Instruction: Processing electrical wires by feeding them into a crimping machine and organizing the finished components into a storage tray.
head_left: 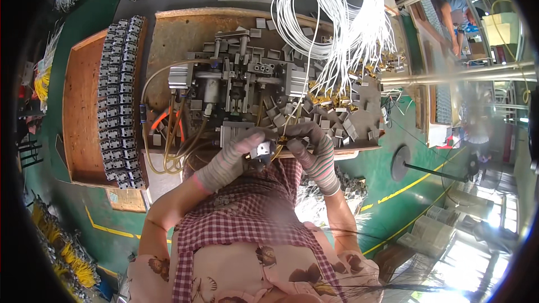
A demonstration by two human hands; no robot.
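In my left hand (227, 160), which wears a striped grey glove, is a small black-and-silver block-shaped part (261, 150), held between thumb and fingers just in front of the bench. My right hand (314, 154), gloved alike, is closed beside it, with its fingertips close to the block. A white wire (303, 87) runs down from the bundle to the right fingertips, where a small brass-coloured end piece (282, 141) shows. Exactly how the wire and the block meet is hidden by the fingers.
Beyond my hands stands a metal fixture (241, 78) with cylinders and hoses. Loose grey metal pieces (275, 115) surround it. Coiled white wires (342, 17) with brass ends lie at right. Rows of black-and-silver parts (119, 101) fill a wooden tray (81, 118) at left.
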